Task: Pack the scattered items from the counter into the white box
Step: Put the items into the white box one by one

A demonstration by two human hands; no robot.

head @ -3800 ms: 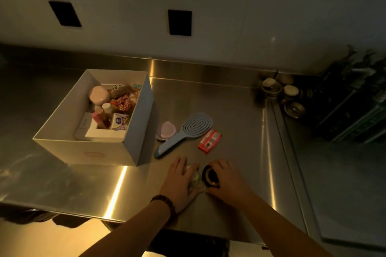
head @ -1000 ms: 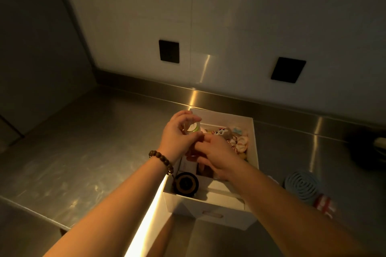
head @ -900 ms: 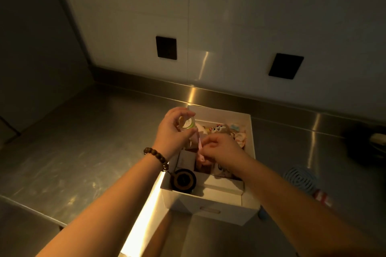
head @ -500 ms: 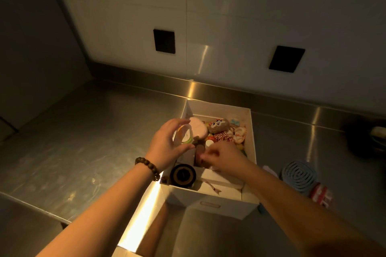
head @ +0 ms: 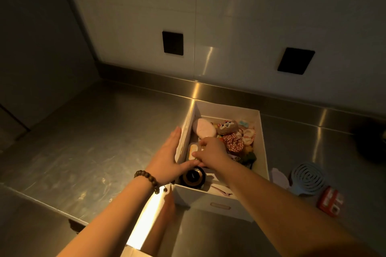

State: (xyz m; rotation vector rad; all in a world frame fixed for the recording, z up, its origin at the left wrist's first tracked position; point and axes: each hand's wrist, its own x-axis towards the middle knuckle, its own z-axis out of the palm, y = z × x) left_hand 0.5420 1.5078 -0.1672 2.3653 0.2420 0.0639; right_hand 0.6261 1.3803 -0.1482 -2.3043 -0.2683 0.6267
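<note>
The white box (head: 263, 144) stands on the steel counter (head: 94, 148), filled with a pink pad (head: 204, 129), a plush bear (head: 226, 127), a red checked scrunchie (head: 234, 142) and a black round tin (head: 193, 177). My left hand (head: 167, 156) lies flat against the box's left wall, fingers straight, thumb reaching inside. Inside the box, my right hand (head: 211, 152) curls its fingers over a small jar, of which only a greenish rim shows. A blue hairbrush (head: 308, 177), a red packet (head: 331, 201) and a pale pink item (head: 278, 177) lie on the counter right of the box.
The back wall carries two black socket plates (head: 173, 43). A dark rounded object (head: 371, 148) sits at the far right edge. The counter's front edge runs along the lower left, and a white cardboard corner (head: 133, 252) shows at the bottom.
My left hand has let go of the small jar and now lies flat on the box's left wall. My right hand has moved up inside the box, over the items.
</note>
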